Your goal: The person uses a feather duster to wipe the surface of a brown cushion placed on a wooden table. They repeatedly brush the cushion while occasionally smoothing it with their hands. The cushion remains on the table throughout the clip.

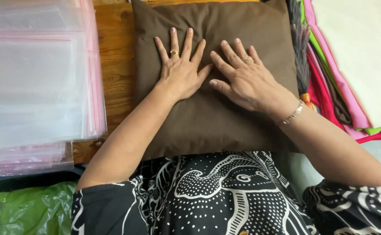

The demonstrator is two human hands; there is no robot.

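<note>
Pressing flat on plump brown fabric cushion (212, 87), left hand (179, 69) and right hand (245, 80) spread wide, thumbs nearly touching; clear plastic zip bags (33, 82) lying left of left hand.

Brown wooden table (116, 82). Stack of clear plastic bags (33, 87) at left. Pile of bright cloths (347, 87) at right. Green plastic bag (33, 211) down low. Soft daylight.

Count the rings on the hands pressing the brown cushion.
2: one gold ring on the left hand, one ring on the right hand. Both palms lie flat on the cushion.
</note>
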